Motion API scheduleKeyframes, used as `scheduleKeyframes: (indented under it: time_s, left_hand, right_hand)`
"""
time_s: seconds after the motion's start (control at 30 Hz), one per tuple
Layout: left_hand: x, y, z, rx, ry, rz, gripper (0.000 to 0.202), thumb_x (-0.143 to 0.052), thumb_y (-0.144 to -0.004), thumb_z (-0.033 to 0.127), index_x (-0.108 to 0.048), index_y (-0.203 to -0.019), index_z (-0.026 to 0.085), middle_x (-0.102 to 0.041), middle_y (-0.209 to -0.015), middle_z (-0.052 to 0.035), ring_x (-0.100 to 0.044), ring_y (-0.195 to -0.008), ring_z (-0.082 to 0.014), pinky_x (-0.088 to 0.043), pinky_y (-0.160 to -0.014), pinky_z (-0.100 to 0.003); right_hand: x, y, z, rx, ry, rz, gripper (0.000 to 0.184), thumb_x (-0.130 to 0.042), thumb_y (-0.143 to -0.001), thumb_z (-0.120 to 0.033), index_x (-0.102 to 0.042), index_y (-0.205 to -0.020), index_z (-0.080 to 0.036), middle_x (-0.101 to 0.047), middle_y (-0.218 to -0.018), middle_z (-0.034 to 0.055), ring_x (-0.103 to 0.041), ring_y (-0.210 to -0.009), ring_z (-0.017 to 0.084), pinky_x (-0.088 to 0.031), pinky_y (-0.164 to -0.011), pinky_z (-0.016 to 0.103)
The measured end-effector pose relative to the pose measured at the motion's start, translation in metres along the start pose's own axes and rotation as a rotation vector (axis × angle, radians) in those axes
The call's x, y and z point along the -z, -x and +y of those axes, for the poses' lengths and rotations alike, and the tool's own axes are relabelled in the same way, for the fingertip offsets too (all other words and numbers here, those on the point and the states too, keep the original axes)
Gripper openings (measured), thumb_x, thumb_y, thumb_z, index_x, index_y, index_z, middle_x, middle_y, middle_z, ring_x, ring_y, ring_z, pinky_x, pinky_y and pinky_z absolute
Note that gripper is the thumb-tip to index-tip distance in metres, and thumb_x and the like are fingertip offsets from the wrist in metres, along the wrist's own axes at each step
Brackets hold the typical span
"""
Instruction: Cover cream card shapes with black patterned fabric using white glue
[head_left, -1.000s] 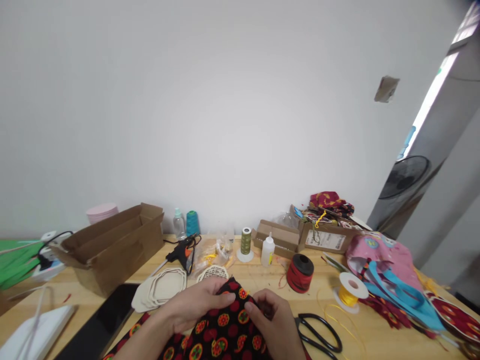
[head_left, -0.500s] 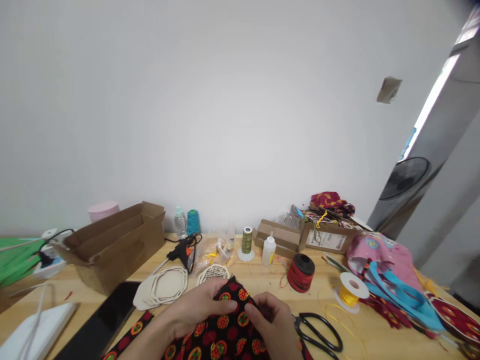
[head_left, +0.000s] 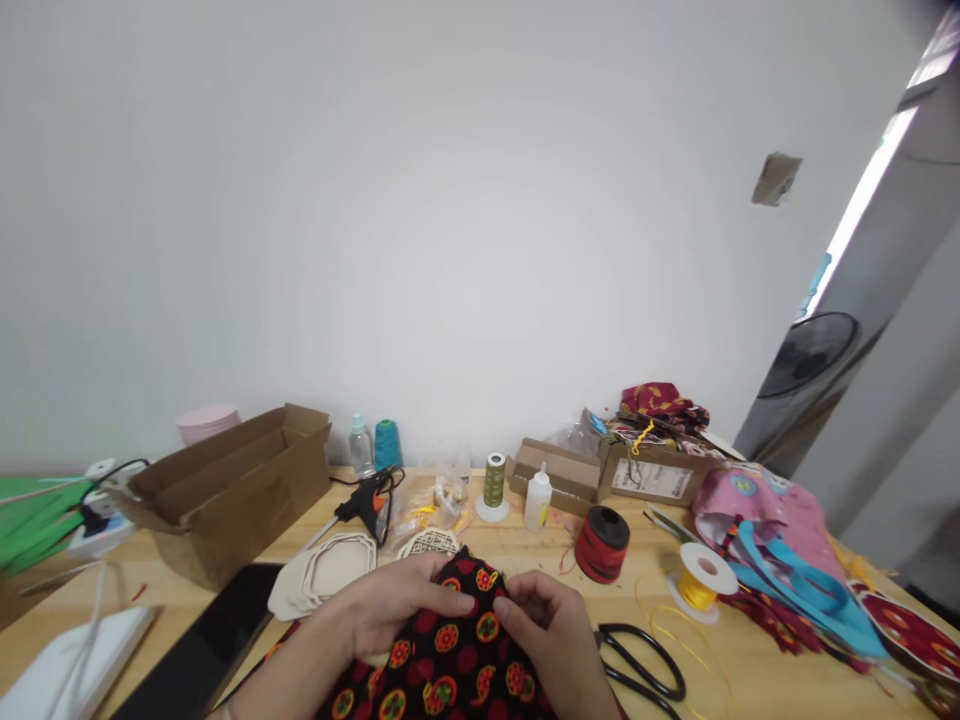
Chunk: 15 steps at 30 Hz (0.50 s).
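A black cloth with red and orange flower prints [head_left: 450, 660] lies bunched on the wooden table [head_left: 750, 670] at the bottom middle. My left hand [head_left: 390, 610] grips its upper left edge, fingers curled over the fabric. My right hand [head_left: 551, 625] pinches the upper right edge close by. Both hands hold the cloth's top corner just in front of a pale lattice-cut disc [head_left: 429, 543]. Black scissors [head_left: 641, 672] lie right of my right hand.
An open cardboard box [head_left: 225, 490] stands at the left, a glue gun [head_left: 366, 505] and pale frame shapes [head_left: 326, 570] near it. Thread spools [head_left: 493, 485], a glue bottle [head_left: 536, 497], a red cord roll [head_left: 600, 543], a yellow cord reel [head_left: 701, 580] and pink fabric [head_left: 765, 515] fill the back and right.
Both hands shifted slightly on the cloth's top edge and drew a little closer together; the fabric's corner rose a bit. Nothing else on the table moved.
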<state>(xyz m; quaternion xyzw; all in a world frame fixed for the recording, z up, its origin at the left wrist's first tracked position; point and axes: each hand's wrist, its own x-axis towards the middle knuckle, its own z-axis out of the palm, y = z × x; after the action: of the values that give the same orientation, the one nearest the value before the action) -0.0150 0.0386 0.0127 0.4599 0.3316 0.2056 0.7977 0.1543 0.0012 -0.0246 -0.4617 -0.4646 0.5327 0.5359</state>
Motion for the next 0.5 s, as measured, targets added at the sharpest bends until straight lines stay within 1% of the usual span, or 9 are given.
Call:
scheduleKeyframes:
  time_s: [0.13,0.23,0.3,0.33,0.4,0.43,0.47,0.5]
  left_hand:
    - [-0.001,-0.001,-0.002,-0.009,0.03,-0.008,0.024,-0.064,-0.065,0.009,-0.064,-0.089,0.012,-0.072,-0.082,-0.011,-0.064,-0.079,-0.0236,-0.04,-0.085,-0.044]
    - [-0.005,-0.001,-0.001,-0.011,0.055,-0.013,0.026,-0.065,-0.064,0.01,-0.064,-0.09,0.012,-0.072,-0.082,-0.0108,-0.065,-0.079,-0.0237,-0.037,-0.088,-0.047]
    - [-0.007,0.001,0.001,-0.005,0.074,-0.009,0.026,-0.066,-0.064,0.01,-0.065,-0.089,0.012,-0.073,-0.081,-0.0107,-0.065,-0.08,-0.0249,-0.036,-0.089,-0.048]
    - [-0.007,0.002,0.002,-0.005,0.086,-0.002,0.025,-0.066,-0.064,0.01,-0.065,-0.089,0.011,-0.073,-0.081,-0.0112,-0.065,-0.08,-0.0254,-0.036,-0.089,-0.048]
    - [-0.007,0.006,0.006,-0.018,0.122,0.031,0.023,-0.064,-0.066,0.01,-0.064,-0.089,0.01,-0.073,-0.08,-0.0126,-0.065,-0.081,-0.0261,-0.036,-0.089,-0.048]
    - [-0.006,0.007,0.008,-0.033,0.147,0.054,0.022,-0.063,-0.068,0.01,-0.064,-0.09,0.01,-0.073,-0.08,-0.0129,-0.065,-0.081,-0.0262,-0.036,-0.089,-0.047]
    - [-0.006,0.009,0.011,-0.051,0.175,0.079,0.022,-0.062,-0.069,0.01,-0.063,-0.091,0.01,-0.073,-0.081,-0.0127,-0.065,-0.082,-0.026,-0.037,-0.089,-0.046]
    - [-0.006,0.011,0.015,-0.065,0.207,0.104,0.022,-0.06,-0.071,0.011,-0.063,-0.093,0.011,-0.073,-0.081,-0.012,-0.065,-0.083,-0.0257,-0.039,-0.088,-0.045]
  right_hand:
    - [-0.004,0.0,-0.003,0.006,0.031,0.031,0.017,-0.068,-0.057,-0.028,-0.06,-0.061,-0.013,-0.057,-0.055,-0.001,-0.048,-0.051,0.012,-0.037,-0.05,0.023]
    - [-0.003,-0.001,-0.004,0.0,0.061,0.043,0.017,-0.067,-0.057,-0.027,-0.06,-0.061,-0.013,-0.057,-0.055,-0.0002,-0.048,-0.051,0.012,-0.038,-0.05,0.024]
    - [0.002,0.0,-0.003,0.012,0.074,0.034,0.019,-0.065,-0.06,-0.03,-0.06,-0.067,-0.013,-0.058,-0.06,0.0017,-0.051,-0.054,0.014,-0.04,-0.053,0.025]
    - [0.005,0.001,0.0,0.033,0.084,0.055,0.021,-0.064,-0.062,-0.032,-0.06,-0.072,-0.013,-0.059,-0.063,0.0024,-0.053,-0.057,0.015,-0.041,-0.055,0.026]
    - [0.013,0.006,0.009,0.129,0.108,0.174,0.023,-0.061,-0.066,-0.033,-0.058,-0.081,-0.016,-0.057,-0.069,0.0027,-0.054,-0.062,0.017,-0.043,-0.058,0.027]
    - [0.016,0.011,0.015,0.195,0.124,0.27,0.021,-0.06,-0.067,-0.033,-0.057,-0.081,-0.018,-0.055,-0.07,0.0019,-0.054,-0.062,0.016,-0.043,-0.058,0.026]
    - [0.017,0.017,0.023,0.263,0.135,0.345,0.016,-0.06,-0.067,-0.032,-0.057,-0.076,-0.02,-0.054,-0.07,0.0017,-0.053,-0.061,0.016,-0.042,-0.058,0.026]
    - [0.017,0.023,0.03,0.282,0.146,0.358,0.012,-0.06,-0.067,-0.032,-0.056,-0.069,-0.021,-0.053,-0.067,0.0006,-0.051,-0.057,0.016,-0.042,-0.054,0.025]
